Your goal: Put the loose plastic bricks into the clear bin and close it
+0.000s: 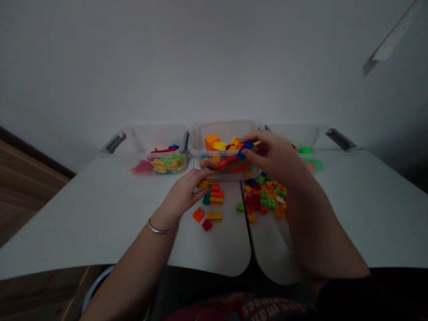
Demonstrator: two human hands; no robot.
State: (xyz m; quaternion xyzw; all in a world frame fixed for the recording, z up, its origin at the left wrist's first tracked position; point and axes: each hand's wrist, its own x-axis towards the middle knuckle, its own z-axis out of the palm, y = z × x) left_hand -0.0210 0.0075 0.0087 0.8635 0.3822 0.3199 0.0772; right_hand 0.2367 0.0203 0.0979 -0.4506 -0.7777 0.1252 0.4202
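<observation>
A blue brick is pinched by the right hand above the heaped middle bin, raised clear of the pile, while the left hand is held open just beside loose bricks on the counter.

The one head-worn view looks forward and down from above and behind the left grip and right grip, close in, taking in the surface below them, the transparent bins just beyond, and the wall farther off.
</observation>
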